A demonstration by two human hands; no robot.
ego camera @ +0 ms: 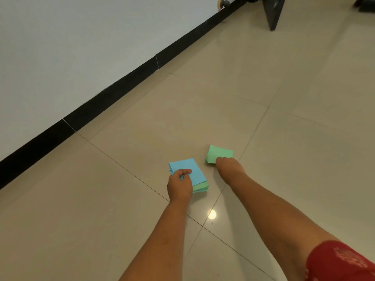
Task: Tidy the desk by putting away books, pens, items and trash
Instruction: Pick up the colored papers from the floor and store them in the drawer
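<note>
Two small pads of coloured paper lie low over the beige tiled floor (203, 102). My left hand (179, 184) grips a stack with blue sheets on top and green beneath (194, 171), thumb across the blue top. To its right, my right hand (229, 169) pinches the near edge of a green stack (218, 153), its fingers curled under and hidden. The two stacks are apart, about a hand's width between them.
A white wall with a black skirting board (113, 92) runs diagonally on the left. A dark furniture leg (274, 13) stands at the top right. Open floor tiles spread all around, with a lamp glare (212, 214) between my forearms.
</note>
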